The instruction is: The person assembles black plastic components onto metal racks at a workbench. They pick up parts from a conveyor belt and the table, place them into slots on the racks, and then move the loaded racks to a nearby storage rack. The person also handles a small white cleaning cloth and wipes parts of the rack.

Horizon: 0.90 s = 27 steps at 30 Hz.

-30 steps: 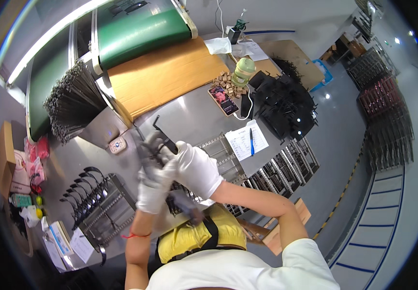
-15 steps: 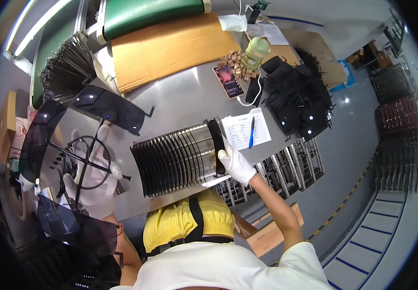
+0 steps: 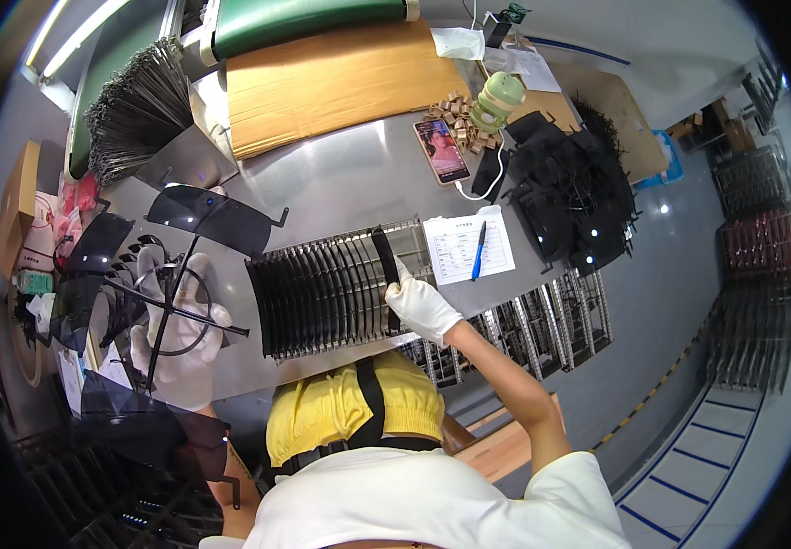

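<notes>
My left hand [image 3: 178, 320], in a white glove, holds a black rod frame [image 3: 170, 306] with a ring around its crossing rods. Dark see-through curved panels [image 3: 212, 218] sit at the ends of the rods, and part of the hand is hidden behind them. My right hand [image 3: 421, 306], also gloved, pinches the lower part of a dark curved panel [image 3: 383, 261] that stands upright in a metal wire rack [image 3: 411, 240]. Several like panels [image 3: 313, 297] fill the rack to its left in a close row.
Right of the rack lies a paper sheet [image 3: 450, 261] with a blue pen [image 3: 479, 249]. Behind are a phone [image 3: 441, 151], a green bottle [image 3: 498, 99] and brown cardboard [image 3: 340, 82]. Black parts [image 3: 569, 183] pile up at the right, thin rods [image 3: 139, 114] at the far left.
My right hand has moved left along the rack with the dark curved panel, closer to the row. The rod frame in my left hand has turned slightly. The whole view has shifted a little.
</notes>
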Tool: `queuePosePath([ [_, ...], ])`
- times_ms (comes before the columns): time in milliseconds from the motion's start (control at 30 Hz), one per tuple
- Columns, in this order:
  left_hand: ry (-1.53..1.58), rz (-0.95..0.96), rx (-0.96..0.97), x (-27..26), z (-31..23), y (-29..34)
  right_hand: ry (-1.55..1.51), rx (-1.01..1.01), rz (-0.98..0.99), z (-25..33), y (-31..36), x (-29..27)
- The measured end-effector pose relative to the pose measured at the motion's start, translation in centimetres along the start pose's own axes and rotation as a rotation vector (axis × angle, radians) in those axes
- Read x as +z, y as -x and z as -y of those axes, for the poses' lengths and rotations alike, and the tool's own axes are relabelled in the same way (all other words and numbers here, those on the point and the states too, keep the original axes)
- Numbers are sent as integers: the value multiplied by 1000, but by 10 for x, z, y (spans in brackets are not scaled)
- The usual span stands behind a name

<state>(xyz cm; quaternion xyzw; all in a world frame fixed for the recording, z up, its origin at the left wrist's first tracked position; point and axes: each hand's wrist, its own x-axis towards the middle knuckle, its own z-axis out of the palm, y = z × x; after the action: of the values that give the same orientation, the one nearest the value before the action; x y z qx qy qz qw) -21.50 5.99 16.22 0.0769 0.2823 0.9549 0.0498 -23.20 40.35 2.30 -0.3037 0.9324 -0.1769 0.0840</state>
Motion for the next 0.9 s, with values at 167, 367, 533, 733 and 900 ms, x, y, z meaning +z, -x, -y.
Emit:
queuePosePath([
  [167,82,83,-59,5,3,-2,-152,241,85,8,-14,-14],
  [367,131,-19,-160,9,12,-8,-74,54,-464,47,-31,-86],
  [533,161,75,-355,50,36,-27,-281,152,-320,73,-67,-166],
  [733,213,-342,-507,78,43,-39,920,49,-410,114,-72,-129],
  [900,463,-356,-394,82,-21,-16,235,195,-429,17,-35,-109],
])
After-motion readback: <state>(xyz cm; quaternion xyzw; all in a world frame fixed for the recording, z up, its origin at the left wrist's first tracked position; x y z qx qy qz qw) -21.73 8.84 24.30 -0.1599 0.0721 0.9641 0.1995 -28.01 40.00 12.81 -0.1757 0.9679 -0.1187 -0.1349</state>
